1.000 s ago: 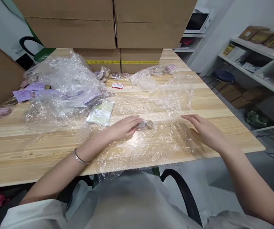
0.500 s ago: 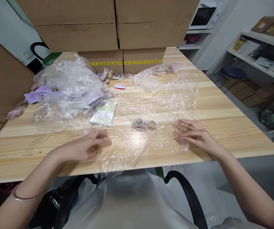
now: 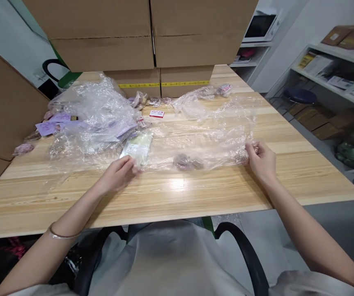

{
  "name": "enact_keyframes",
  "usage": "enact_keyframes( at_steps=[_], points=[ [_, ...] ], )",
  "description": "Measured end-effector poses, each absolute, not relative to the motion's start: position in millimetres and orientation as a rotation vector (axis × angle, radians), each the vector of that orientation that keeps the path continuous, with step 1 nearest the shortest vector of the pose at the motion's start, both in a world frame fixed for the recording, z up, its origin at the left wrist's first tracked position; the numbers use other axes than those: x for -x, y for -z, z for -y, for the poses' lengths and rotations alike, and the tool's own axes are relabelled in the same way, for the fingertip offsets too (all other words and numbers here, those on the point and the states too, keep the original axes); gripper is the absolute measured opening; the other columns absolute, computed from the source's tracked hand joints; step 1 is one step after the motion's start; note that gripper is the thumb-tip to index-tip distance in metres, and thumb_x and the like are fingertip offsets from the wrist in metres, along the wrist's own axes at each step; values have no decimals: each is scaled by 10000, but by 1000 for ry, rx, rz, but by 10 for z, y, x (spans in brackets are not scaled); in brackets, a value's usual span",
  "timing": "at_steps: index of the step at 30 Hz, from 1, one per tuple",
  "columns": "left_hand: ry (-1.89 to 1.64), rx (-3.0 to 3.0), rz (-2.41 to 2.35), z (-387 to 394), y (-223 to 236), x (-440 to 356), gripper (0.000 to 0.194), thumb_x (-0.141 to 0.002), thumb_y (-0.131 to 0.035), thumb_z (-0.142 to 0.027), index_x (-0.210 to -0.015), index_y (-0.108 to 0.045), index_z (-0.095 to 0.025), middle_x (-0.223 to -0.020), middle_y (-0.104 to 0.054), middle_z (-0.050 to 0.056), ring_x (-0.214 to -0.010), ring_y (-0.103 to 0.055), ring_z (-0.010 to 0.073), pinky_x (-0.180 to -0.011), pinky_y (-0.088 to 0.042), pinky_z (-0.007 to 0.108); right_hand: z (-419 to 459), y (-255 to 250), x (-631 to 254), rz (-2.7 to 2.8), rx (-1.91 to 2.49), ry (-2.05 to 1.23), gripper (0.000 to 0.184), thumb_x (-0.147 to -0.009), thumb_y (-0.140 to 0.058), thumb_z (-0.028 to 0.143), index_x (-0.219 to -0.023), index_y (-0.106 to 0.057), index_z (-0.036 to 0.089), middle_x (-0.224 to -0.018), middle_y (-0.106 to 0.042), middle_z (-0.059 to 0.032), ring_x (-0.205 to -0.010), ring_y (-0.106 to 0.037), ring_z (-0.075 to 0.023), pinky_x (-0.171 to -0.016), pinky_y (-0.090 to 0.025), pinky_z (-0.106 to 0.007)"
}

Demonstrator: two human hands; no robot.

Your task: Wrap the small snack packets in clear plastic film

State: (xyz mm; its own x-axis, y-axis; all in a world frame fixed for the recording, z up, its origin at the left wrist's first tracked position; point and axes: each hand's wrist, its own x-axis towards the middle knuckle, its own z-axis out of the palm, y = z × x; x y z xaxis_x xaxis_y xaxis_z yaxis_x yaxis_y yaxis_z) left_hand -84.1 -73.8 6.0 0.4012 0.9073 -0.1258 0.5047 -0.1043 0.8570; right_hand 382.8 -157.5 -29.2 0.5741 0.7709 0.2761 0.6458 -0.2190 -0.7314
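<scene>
A sheet of clear plastic film (image 3: 220,142) lies stretched across the table between my hands. My left hand (image 3: 120,170) pinches its near left edge, and my right hand (image 3: 260,158) is closed on its near right edge. Small brownish items (image 3: 187,162) show dimly through the film, which is folded over them; their kind is too blurred to tell. Beside my left hand lies a flat pale green packet (image 3: 138,148) with a white printed label, partly under film. A small red-and-white card or box (image 3: 156,114) sits farther back.
A heap of crumpled clear wrapping (image 3: 93,102) with purple cards (image 3: 48,128) fills the table's left side. Large cardboard boxes (image 3: 127,53) stand at the back, another cardboard box (image 3: 10,111) at the left. A small wrapped packet (image 3: 224,89) lies at the back right of the wooden table (image 3: 306,176).
Both hands have closed on the film. Its near part, which hung over the table's front edge, is now folded away from me over the small items. My right hand has moved farther back.
</scene>
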Motion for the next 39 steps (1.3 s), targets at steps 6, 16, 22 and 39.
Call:
enact_keyframes(
  at_steps=[6,16,22,39],
  points=[
    [-297,-1997,-1711,524,-45,650,359,-925,-437,-487,-718,-544,-215,-534,-539,5,-587,-606,228,-606,-471,321,1570,299,-3875,1372,2498,-144,269,-819,-530,460,-675,-577,238,-648,-627,-86,-714,-612,-309,-670,-427,-411],
    [-384,-2880,-571,792,-123,-164,561,-950,-541,-414,-1444,-385,-198,-1519,-394,193,-1358,-438,333,-1063,-411,486,1589,-40,-3010,2296,1453,-246,734,-898,-588,450,-1541,-268,300,-1564,-386,-97,-1409,-384,-368,-1131,-332,-608],
    [-132,-2670,-733,489,47,-503,926,-809,-662,-618,-1502,-294,-127,-1464,-450,218,-1348,-436,362,-1084,-386,479,1263,301,-2841,2138,1442,-649,944,-788,-732,492,-1560,-241,258,-1431,-529,-156,-1304,-512,-366,-1056,-427,-593],
    [-75,-2592,-777,490,77,165,515,-942,-367,-115,-1429,-517,-190,-1502,-489,82,-1423,-417,228,-1190,-318,445,1754,340,-3296,2370,1418,-381,618,-955,-379,72,-1529,-357,297,-1537,-420,-17,-1415,-413,-230,-1155,-396,-548]
  ],
)
